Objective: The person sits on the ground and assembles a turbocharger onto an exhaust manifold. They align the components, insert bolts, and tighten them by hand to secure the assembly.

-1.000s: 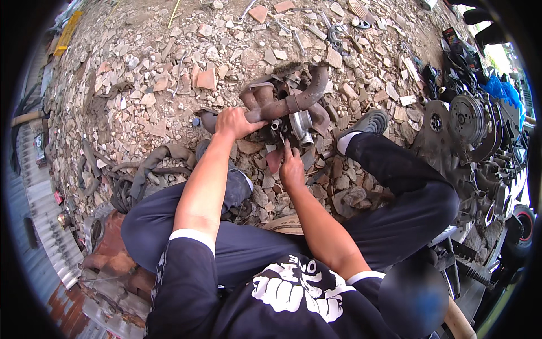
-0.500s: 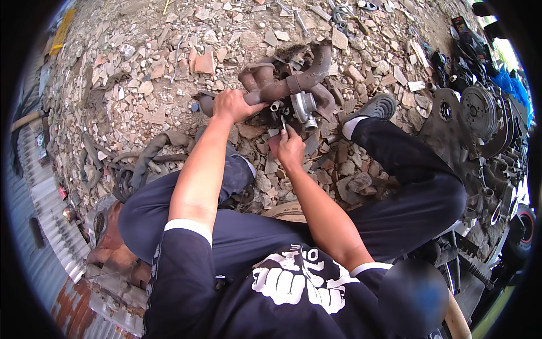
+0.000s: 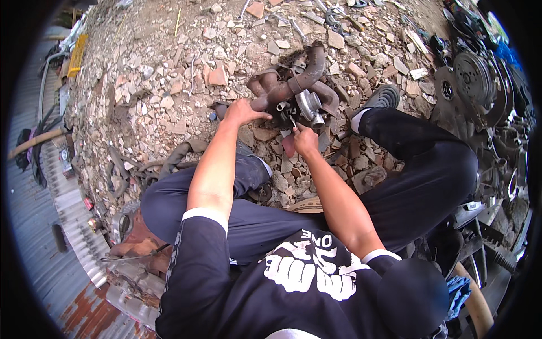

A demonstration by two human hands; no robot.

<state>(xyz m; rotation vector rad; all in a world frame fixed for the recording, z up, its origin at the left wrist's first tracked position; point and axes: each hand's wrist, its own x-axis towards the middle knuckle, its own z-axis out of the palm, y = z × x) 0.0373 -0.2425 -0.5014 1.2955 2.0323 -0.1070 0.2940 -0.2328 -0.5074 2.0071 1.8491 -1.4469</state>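
The left hand (image 3: 243,112), as I see it from my remote end, is closed around the left end of a rusty pipe manifold (image 3: 296,85), its thumb lying along the pipe's near side. The right hand (image 3: 306,141) is just on the person's side of the manifold, fingers folded about a slim metal tool (image 3: 292,121) (of what kind, I cannot tell at this size). The tool's far end points in among dark fittings (image 3: 278,120) at the manifold's near side; whether it touches them is too small for me to make out. The manifold itself rests on stony ground (image 3: 158,73), beyond the person's bent legs (image 3: 418,158).

Across from the left, I see grey corrugated sheeting (image 3: 76,209) well to the manifold's left, and a yellow slatted piece (image 3: 78,55) on that same side, farther from the person. Rust-brown metal parts (image 3: 141,248) lie left of the manifold and nearer the person, with dark hoses (image 3: 183,151) between them and it. An orange-brown shard (image 3: 217,75) lies near the manifold's left. A silver rounded housing (image 3: 309,104) sits against the manifold's near right side. The person's right shoe (image 3: 385,96) stands to the manifold's right, apart from it. Well to its right I find a round grooved pulley (image 3: 471,73), and past that, blue plastic (image 3: 508,53).
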